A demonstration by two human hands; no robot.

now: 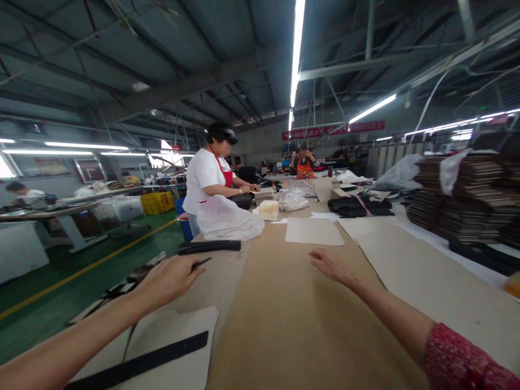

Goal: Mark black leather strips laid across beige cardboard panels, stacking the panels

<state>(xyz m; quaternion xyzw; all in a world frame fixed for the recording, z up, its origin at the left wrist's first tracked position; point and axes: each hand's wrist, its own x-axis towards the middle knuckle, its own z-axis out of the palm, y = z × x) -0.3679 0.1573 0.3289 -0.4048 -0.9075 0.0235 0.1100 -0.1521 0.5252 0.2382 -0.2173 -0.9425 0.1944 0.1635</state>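
My left hand (174, 277) is closed on a thin dark strip (201, 264), whose end sticks out past the fingers to the right. Below that forearm lies a pale sheet (190, 317), and a long black strip (162, 355) rests across it. My right hand (328, 265) is over the brown table surface (280, 303), its fingers curled together and nothing visible in them. Just beyond it lies a light grey rectangular sheet (314, 232). A bundle of black strips (210, 246) is ahead of my left hand.
A co-worker in a red apron (209, 179) stands at the table's left side, beside white plastic sheeting (229, 216). Another person (304, 164) is at the far end. Stacked brown pieces (459, 200) rise at right. A long pale sheet (439, 292) covers the right side.
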